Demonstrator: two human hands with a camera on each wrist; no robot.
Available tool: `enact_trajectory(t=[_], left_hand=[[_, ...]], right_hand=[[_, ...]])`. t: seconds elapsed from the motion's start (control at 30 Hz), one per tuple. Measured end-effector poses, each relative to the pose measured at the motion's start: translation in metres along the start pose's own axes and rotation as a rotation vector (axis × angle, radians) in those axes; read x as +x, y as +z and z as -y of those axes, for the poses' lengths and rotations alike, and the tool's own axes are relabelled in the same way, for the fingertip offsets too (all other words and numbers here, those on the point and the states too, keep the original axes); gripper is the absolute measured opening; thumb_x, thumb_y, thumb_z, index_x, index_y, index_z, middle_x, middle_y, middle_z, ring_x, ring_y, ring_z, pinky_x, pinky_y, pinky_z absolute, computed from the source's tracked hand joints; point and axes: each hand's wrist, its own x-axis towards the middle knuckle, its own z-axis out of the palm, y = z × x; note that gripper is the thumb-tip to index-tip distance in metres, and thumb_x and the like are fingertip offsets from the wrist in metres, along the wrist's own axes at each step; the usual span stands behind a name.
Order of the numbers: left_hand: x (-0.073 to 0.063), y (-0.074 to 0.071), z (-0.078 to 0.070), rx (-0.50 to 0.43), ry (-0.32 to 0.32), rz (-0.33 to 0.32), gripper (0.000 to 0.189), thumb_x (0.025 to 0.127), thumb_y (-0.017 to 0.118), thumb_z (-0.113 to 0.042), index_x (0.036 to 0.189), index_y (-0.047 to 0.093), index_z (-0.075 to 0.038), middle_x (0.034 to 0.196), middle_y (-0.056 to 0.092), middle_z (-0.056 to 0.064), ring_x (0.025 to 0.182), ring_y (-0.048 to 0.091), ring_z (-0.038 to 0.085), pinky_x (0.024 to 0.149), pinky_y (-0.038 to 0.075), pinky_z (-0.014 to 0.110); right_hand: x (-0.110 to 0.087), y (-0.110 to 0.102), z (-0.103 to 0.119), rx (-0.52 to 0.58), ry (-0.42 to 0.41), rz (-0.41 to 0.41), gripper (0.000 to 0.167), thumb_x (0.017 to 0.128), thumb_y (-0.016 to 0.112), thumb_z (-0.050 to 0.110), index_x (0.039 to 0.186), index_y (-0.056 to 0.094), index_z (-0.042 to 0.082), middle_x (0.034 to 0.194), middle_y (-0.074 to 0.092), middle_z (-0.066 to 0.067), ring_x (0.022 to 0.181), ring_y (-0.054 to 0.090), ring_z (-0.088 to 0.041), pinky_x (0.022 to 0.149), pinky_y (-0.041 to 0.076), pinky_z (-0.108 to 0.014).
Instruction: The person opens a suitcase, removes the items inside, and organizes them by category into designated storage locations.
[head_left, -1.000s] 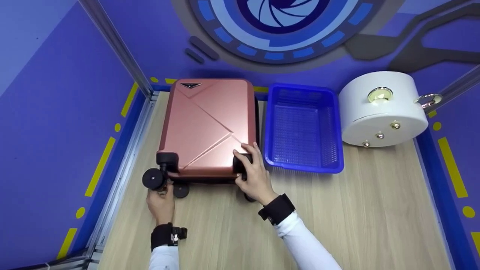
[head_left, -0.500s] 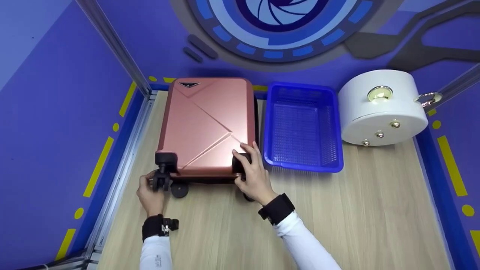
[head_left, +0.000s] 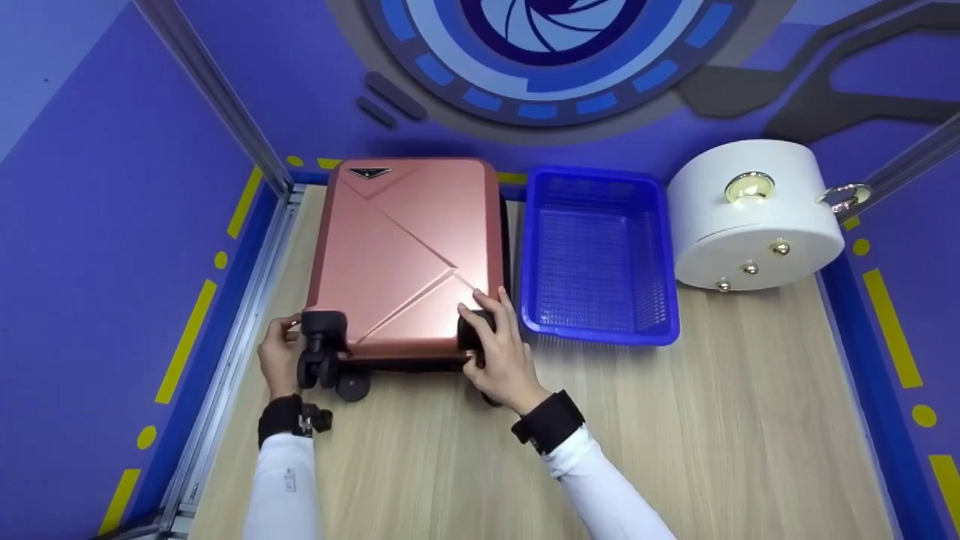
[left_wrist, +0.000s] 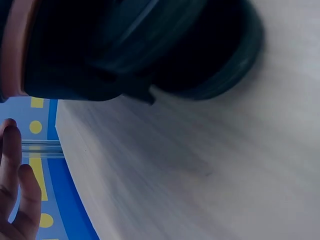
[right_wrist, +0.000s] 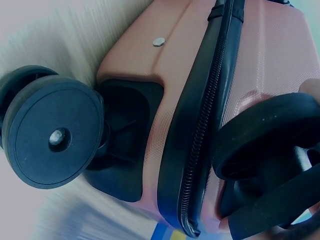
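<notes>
A rose-pink hard-shell suitcase (head_left: 405, 247) lies flat, its black caster wheels toward me. My right hand (head_left: 506, 360) grips its near right corner, fingertips spread over the black corner guard and thumb below. In the right wrist view, a thumb and a finger show around the near caster wheel (right_wrist: 265, 130); another caster (right_wrist: 55, 135) stands out beyond the zipper (right_wrist: 197, 150). Beside the near left corner is my left hand (head_left: 279, 356), fingertips right at the corner guard (head_left: 324, 324). The left wrist view shows its loosely bent fingers (left_wrist: 30, 195) below the suitcase edge.
A blue plastic basket (head_left: 600, 330) stands right of the suitcase. Farther right, a white pot (head_left: 742, 180) with gold handles lies tipped on its side. Blue wall panels (head_left: 150, 210) and a metal rail (head_left: 225, 360) bound the wooden surface (head_left: 450, 465).
The left hand has left the front caster and moved left and up beside the corner. That caster has swivelled from showing its wheel face to edge-on. The right hand keeps its hold.
</notes>
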Motion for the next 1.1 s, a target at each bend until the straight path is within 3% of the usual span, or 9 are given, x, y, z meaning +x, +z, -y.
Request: enact_trajectory(t=[0.13,0.3,0.43,0.53,0.67,0.87,1.0,1.1], left_hand=[[0.009,-0.003,0.0,0.082,0.036,0.024,0.023,0.094,0.068,-0.012,0.115,0.073,-0.004,0.095,0.075,0.021,0.074,0.063,0.009,0.073,0.048,0.037],[0.012,-0.003,-0.002,0.097,0.074,0.03,0.02,0.092,0.07,-0.012,0.111,0.076,-0.005,0.09,0.076,0.019,0.07,0.064,0.008,0.07,0.047,0.031],[0.01,-0.003,-0.01,-0.024,0.081,0.026,0.022,0.093,0.067,-0.003,0.113,0.075,-0.003,0.099,0.075,0.018,0.074,0.059,-0.002,0.071,0.045,0.021],[0.007,-0.007,-0.025,-0.137,0.12,0.002,0.021,0.095,0.068,0.001,0.116,0.073,0.003,0.112,0.073,0.02,0.082,0.058,-0.005,0.073,0.044,0.016],[0.002,-0.02,-0.054,-0.188,0.238,0.002,0.02,0.097,0.069,0.001,0.117,0.072,0.006,0.122,0.07,0.021,0.093,0.06,0.001,0.076,0.044,0.018],[-0.019,-0.033,-0.107,-0.122,0.494,0.118,0.022,0.091,0.077,-0.003,0.113,0.074,-0.001,0.127,0.069,0.013,0.114,0.062,0.023,0.092,0.045,0.031],[-0.037,-0.019,-0.131,0.001,0.718,0.143,0.029,0.082,0.084,-0.006,0.109,0.075,-0.004,0.123,0.07,0.012,0.116,0.063,0.034,0.1,0.046,0.045],[-0.054,-0.002,-0.141,0.095,0.858,0.145,0.036,0.076,0.087,-0.011,0.11,0.074,-0.004,0.122,0.07,0.013,0.113,0.064,0.037,0.096,0.047,0.055]], right_hand=[[-0.002,-0.001,0.003,-0.002,-0.002,0.009,0.09,0.067,0.075,0.003,0.152,0.051,0.019,0.161,0.036,-0.01,0.154,0.024,-0.044,0.046,0.045,-0.021],[-0.003,-0.002,0.003,0.0,0.006,-0.004,0.09,0.066,0.075,0.002,0.151,0.052,0.02,0.16,0.037,-0.009,0.154,0.024,-0.044,0.045,0.045,-0.023],[-0.003,-0.002,0.002,0.011,0.005,-0.013,0.089,0.066,0.074,0.001,0.151,0.052,0.02,0.161,0.036,-0.009,0.155,0.023,-0.043,0.046,0.047,-0.024],[-0.003,-0.002,0.001,0.02,-0.006,-0.017,0.09,0.067,0.074,0.0,0.152,0.051,0.02,0.161,0.036,-0.009,0.154,0.023,-0.044,0.047,0.046,-0.023],[-0.004,-0.003,-0.001,0.034,-0.024,-0.029,0.091,0.068,0.074,0.001,0.154,0.05,0.02,0.163,0.036,-0.009,0.154,0.023,-0.046,0.047,0.043,-0.021],[-0.014,0.0,-0.007,0.084,-0.067,-0.047,0.092,0.069,0.077,0.002,0.156,0.048,0.013,0.166,0.033,-0.014,0.151,0.021,-0.055,0.063,0.056,-0.029],[-0.025,0.004,-0.008,0.11,-0.075,-0.047,0.094,0.07,0.079,0.003,0.157,0.044,0.009,0.168,0.027,-0.018,0.148,0.022,-0.06,0.071,0.06,-0.037],[-0.033,0.006,-0.008,0.136,-0.055,-0.046,0.096,0.072,0.081,0.002,0.159,0.042,0.01,0.17,0.022,-0.02,0.149,0.024,-0.058,0.083,0.06,-0.045]])
